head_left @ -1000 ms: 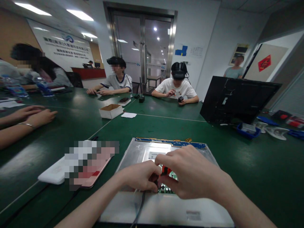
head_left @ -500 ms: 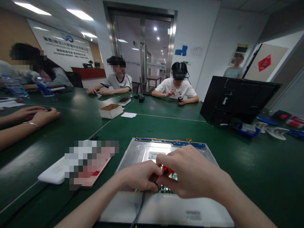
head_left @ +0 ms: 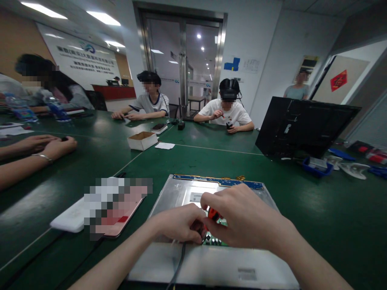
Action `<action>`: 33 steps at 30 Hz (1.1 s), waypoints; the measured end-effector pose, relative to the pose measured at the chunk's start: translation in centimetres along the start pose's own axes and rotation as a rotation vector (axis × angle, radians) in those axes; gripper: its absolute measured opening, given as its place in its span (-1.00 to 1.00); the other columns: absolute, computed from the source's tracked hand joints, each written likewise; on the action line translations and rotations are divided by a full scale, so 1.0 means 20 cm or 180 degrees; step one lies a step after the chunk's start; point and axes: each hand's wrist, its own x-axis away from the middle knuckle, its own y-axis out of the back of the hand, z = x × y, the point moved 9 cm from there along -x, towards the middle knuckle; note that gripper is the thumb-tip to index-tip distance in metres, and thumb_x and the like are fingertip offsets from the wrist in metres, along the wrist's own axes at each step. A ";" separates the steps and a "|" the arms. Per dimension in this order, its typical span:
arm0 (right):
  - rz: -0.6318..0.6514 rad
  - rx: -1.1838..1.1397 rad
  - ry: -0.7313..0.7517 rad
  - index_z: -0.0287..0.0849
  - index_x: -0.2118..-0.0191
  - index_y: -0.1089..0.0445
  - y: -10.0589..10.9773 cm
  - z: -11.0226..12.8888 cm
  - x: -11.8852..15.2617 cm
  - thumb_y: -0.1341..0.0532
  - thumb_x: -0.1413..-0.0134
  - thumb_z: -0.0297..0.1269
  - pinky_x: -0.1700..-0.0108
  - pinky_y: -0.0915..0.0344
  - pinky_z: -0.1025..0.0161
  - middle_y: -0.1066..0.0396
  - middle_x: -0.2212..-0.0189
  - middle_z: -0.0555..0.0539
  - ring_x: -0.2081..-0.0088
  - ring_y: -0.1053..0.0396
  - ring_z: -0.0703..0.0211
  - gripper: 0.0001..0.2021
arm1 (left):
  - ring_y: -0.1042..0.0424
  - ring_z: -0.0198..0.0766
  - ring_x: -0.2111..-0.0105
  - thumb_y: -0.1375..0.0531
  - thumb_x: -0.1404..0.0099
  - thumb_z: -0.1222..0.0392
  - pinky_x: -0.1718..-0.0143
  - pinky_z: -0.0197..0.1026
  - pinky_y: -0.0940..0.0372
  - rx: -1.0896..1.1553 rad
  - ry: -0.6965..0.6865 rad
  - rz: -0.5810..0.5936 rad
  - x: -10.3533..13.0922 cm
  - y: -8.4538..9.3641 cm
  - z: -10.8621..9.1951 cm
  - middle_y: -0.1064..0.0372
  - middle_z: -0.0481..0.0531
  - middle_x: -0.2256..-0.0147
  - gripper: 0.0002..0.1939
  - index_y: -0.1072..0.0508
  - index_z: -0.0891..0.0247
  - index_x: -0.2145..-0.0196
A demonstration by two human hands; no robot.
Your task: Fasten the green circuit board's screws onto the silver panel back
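Observation:
In front of me lies a silver display panel (head_left: 242, 266), back side up, with a blue circuit strip (head_left: 193, 179) along its far edge. A green circuit board (head_left: 213, 241) sits on it, mostly covered by my hands. My right hand (head_left: 242, 219) is closed over the board, its fingers round a red-and-black screwdriver (head_left: 213, 214); the tip is hidden. Touching those fingertips, my left hand (head_left: 181, 223) is curled with thumb and fingers pinched at the board's left edge. What it pinches is hidden. A dark cable (head_left: 180, 262) runs from under it toward me.
Left of the panel lie a white phone-like device (head_left: 68, 220) and a pink one (head_left: 116, 229). Farther off are an open box (head_left: 142, 141), a black monitor (head_left: 305, 129) and a blue tray (head_left: 317, 167). Another person's hands (head_left: 51, 147) rest at left; more people sit across the table.
The red-and-black screwdriver and the fingers of my right hand have turned slightly. Both hands stay in the same place over the board.

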 end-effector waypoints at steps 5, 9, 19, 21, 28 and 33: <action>0.0059 -0.0021 0.0037 -0.12 0.29 -0.26 0.00 0.01 0.00 -0.12 -0.10 -0.27 0.52 0.18 0.31 -0.41 0.47 0.03 0.53 -0.16 0.30 -0.92 | -0.29 -0.31 0.50 -0.22 -0.06 0.29 0.53 -0.30 -0.07 -0.0069 0.0031 -0.0046 0.00 0.00 0.02 -0.37 -0.07 0.48 -0.93 -0.45 0.27 0.42; 0.0156 -0.0111 -0.0012 -0.12 0.24 -0.26 -0.01 0.00 0.01 -0.12 -0.08 -0.28 0.50 0.14 0.30 -0.41 0.45 0.02 0.48 -0.23 0.26 -0.89 | -0.30 -0.29 0.49 -0.24 -0.06 0.26 0.52 -0.31 -0.09 -0.0135 0.0091 0.0016 0.00 -0.01 0.04 -0.37 -0.06 0.47 -0.89 -0.46 0.29 0.38; 0.0226 -0.0127 -0.0055 -0.12 0.25 -0.24 -0.01 0.00 0.01 -0.12 -0.08 -0.32 0.49 0.12 0.28 -0.42 0.39 0.01 0.44 -0.27 0.25 -0.91 | -0.27 -0.32 0.52 -0.24 -0.03 0.30 0.54 -0.33 -0.10 0.0056 -0.0022 0.0007 -0.01 0.00 0.02 -0.31 -0.10 0.53 -0.90 -0.47 0.28 0.40; 0.0181 -0.0120 -0.0055 -0.12 0.27 -0.24 -0.01 0.00 0.01 -0.12 -0.07 -0.33 0.49 0.14 0.29 -0.42 0.40 0.02 0.45 -0.26 0.26 -0.92 | -0.26 -0.32 0.52 -0.24 -0.02 0.31 0.53 -0.33 -0.10 0.0098 -0.0022 0.0006 -0.01 0.00 0.02 -0.31 -0.10 0.53 -0.89 -0.48 0.28 0.40; 0.0095 -0.0188 -0.0032 -0.13 0.25 -0.26 0.01 0.00 0.02 -0.12 -0.07 -0.33 0.48 0.14 0.29 -0.44 0.38 0.02 0.44 -0.27 0.26 -0.91 | -0.28 -0.30 0.48 -0.23 -0.07 0.25 0.49 -0.31 -0.13 0.0160 0.0032 -0.0007 0.00 -0.01 0.05 -0.34 -0.07 0.48 -0.86 -0.48 0.29 0.34; 0.0125 -0.0193 -0.0057 -0.13 0.25 -0.26 0.00 0.00 0.01 -0.13 -0.07 -0.34 0.48 0.14 0.29 -0.44 0.38 0.01 0.44 -0.27 0.25 -0.91 | -0.30 -0.29 0.46 -0.24 -0.08 0.24 0.46 -0.30 -0.15 0.0101 0.0069 0.0010 0.00 -0.01 0.06 -0.36 -0.06 0.46 -0.85 -0.48 0.30 0.33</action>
